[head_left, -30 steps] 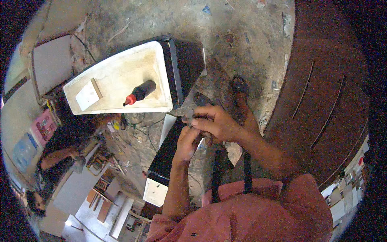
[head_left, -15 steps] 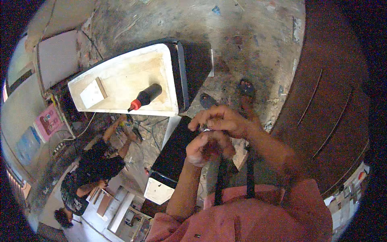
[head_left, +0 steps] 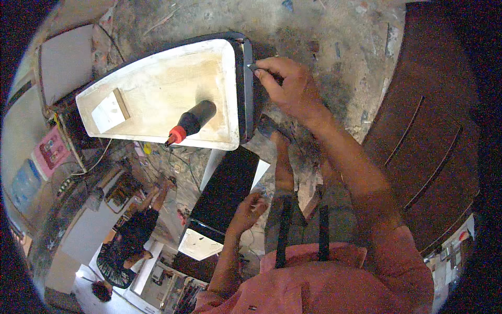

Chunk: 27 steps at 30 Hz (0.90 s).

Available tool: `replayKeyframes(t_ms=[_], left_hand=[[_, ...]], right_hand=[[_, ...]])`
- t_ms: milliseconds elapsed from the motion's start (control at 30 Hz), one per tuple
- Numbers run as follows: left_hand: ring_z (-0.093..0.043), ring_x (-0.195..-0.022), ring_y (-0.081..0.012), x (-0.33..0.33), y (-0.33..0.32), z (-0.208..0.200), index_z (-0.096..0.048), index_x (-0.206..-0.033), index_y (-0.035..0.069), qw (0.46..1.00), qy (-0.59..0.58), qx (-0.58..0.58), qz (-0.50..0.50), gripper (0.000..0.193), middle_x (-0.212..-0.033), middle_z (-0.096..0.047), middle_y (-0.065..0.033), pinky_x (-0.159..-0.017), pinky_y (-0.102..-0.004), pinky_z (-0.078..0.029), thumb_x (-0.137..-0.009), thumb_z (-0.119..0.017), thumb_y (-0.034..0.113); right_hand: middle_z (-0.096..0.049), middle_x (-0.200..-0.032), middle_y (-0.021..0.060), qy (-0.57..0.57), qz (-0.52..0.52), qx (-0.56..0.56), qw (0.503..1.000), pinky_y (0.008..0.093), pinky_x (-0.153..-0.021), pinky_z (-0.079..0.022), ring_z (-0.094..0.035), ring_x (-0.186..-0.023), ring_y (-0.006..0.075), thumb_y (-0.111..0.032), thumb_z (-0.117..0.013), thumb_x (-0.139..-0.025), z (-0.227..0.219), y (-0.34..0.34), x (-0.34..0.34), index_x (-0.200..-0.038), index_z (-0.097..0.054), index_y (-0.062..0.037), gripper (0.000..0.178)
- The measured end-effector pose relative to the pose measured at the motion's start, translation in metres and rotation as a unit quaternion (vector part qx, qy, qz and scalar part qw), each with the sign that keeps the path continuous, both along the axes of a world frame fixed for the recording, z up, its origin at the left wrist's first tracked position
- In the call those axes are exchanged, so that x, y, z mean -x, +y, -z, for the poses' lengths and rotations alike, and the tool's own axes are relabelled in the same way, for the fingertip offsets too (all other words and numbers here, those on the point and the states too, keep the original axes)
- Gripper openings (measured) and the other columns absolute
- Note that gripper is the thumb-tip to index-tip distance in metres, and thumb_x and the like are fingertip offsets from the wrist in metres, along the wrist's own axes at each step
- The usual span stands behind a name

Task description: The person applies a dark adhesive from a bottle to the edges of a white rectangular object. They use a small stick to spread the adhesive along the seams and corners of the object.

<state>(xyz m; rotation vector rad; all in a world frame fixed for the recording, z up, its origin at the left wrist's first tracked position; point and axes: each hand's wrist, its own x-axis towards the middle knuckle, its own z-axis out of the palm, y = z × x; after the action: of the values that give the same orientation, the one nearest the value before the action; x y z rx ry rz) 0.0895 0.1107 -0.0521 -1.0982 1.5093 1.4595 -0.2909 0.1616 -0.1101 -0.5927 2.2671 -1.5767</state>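
Observation:
My right hand pinches a small tool with a pointed grey tip; most of the tool is hidden by the fingers. The tip meets the grey edge strip at the right end of a tapered box-like piece with a pale, white-rimmed top. Lower down, my left hand is loosely curled with its fingers apart and nothing visible in it. It hangs beside a second piece with a black side. A black bottle with a red cap is on the pale top, near its lower edge.
A white block with a wooden edge lies on the pale top's left end. Another person works low down at the lower left, among cables and boards. A large dark brown panel fills the right side. Scraps litter the stained floor.
My hands were together in front of me and have parted. My right hand has gone up to the tapered piece's edge with the small tool; my left has dropped lower left.

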Motion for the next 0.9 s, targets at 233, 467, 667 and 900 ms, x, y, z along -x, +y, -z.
replayKeyframes(t_ms=[233, 467, 667, 900], left_hand=[[-0.057, -0.081, -0.009, -0.057, 0.04, 0.033, -0.058, -0.117, 0.006, 0.994, -0.067, -0.044, -0.067, 0.025, -0.092, -0.058, 0.0013, -0.069, -0.0233, -0.047, -0.093, -0.063, 0.014], [-0.062, -0.096, -0.0159, -0.066, 0.032, 0.04, -0.058, -0.123, 0.004, 0.992, -0.018, -0.025, -0.125, 0.033, -0.107, -0.066, -0.005, -0.082, -0.0292, -0.05, -0.095, -0.063, 0.02], [-0.064, -0.097, -0.0171, -0.077, 0.026, 0.041, -0.057, -0.126, 0.003, 0.983, -0.032, -0.035, -0.178, 0.039, -0.107, -0.068, -0.007, -0.084, -0.0312, -0.05, -0.095, -0.064, 0.025], [-0.063, -0.094, -0.0137, -0.075, 0.034, 0.038, -0.059, -0.123, 0.002, 0.979, -0.054, -0.035, -0.194, 0.033, -0.103, -0.07, -0.0048, -0.084, -0.0297, -0.05, -0.095, -0.062, 0.02]], right_hand=[[-0.071, -0.088, 0.0134, -0.007, -0.05, -0.026, 0.998, 0.0364, -0.072, -0.054, -0.07, -0.08, 0.0279, -0.016, -0.069, -0.085, -0.004, 0.006, -0.001, -0.095, -0.073, -0.0045, 0.016], [-0.07, -0.085, 0.0142, 0.067, -0.079, -0.015, 0.995, 0.0385, -0.069, -0.054, -0.069, -0.077, 0.0301, -0.013, -0.068, -0.085, -0.002, 0.003, -0.002, -0.088, -0.07, -0.0024, 0.011], [-0.07, -0.084, 0.0154, 0.048, -0.076, -0.011, 0.996, 0.0399, -0.069, -0.054, -0.069, -0.077, 0.0316, -0.013, -0.068, -0.085, -0.002, 0.002, 0.004, -0.089, -0.069, -0.0024, 0.011], [-0.066, -0.085, 0.019, 0.023, -0.122, -0.006, 0.992, 0.0479, -0.074, -0.053, -0.065, -0.081, 0.0396, -0.021, -0.06, -0.088, -0.007, 0.006, -0.001, -0.086, -0.066, -0.003, 0.019]])
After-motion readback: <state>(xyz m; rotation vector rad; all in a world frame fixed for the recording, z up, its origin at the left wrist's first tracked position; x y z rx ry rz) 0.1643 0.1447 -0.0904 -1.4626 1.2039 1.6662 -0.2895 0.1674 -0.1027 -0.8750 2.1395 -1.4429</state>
